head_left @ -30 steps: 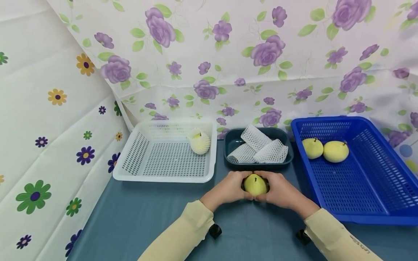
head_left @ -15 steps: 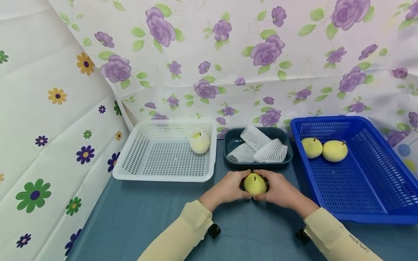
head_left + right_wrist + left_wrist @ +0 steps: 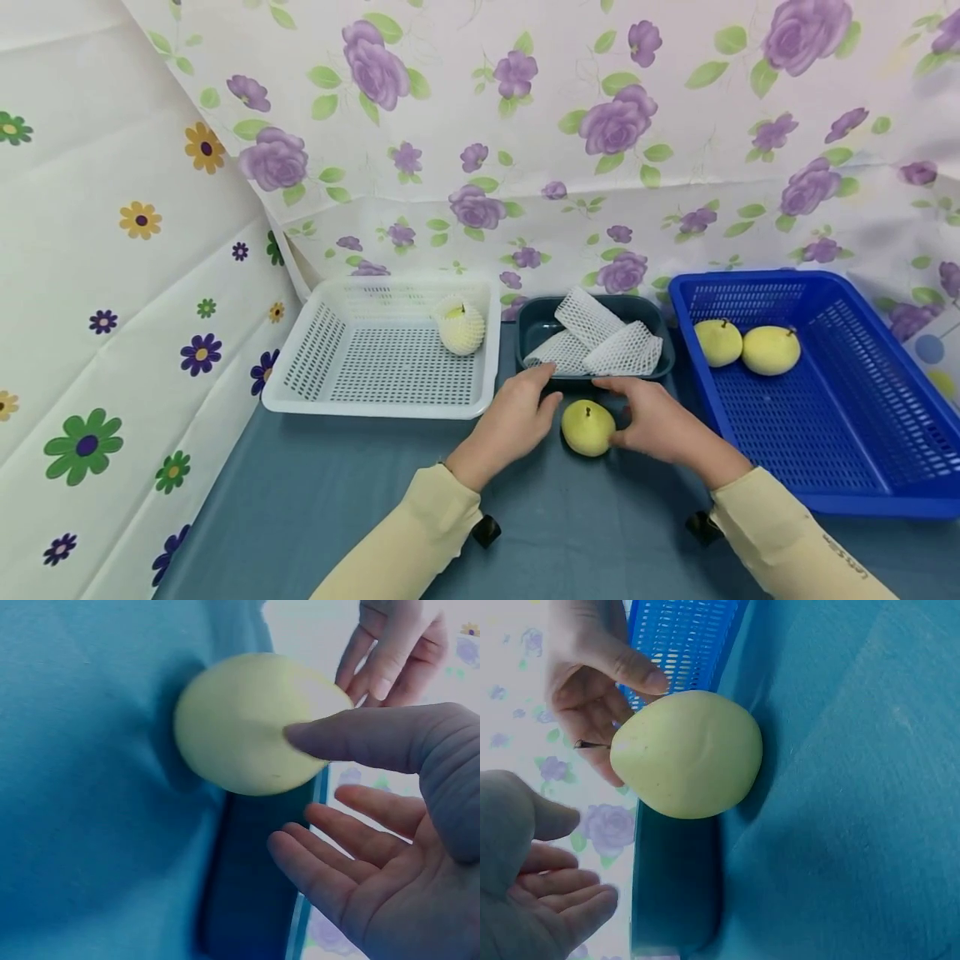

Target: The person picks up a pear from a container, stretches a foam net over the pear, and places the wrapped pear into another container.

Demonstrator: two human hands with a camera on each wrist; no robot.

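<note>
A yellow-green pear (image 3: 588,428) stands on the blue-green tabletop with its stem up. My left hand (image 3: 512,425) is to its left, fingers loosely spread and apart from the fruit. On the other side, my right hand (image 3: 663,423) has its thumb tip at the pear's edge, and in the right wrist view that thumb overlaps the pear (image 3: 247,727); contact is unclear. Its other fingers stay off the fruit. Just behind both hands is a dark green tray (image 3: 529,321) with several white foam net sleeves (image 3: 622,350) in it.
At the left, a white basket (image 3: 375,410) has one pear in a foam net (image 3: 460,327). A large blue basket (image 3: 832,433) at the right contains two bare pears (image 3: 771,350). Flowered sheets (image 3: 480,167) rise behind and to the left of the table.
Both hands were around the pear and have now come apart, the left one moving off leftward and the right one slightly right. The pear stays standing on the table.
</note>
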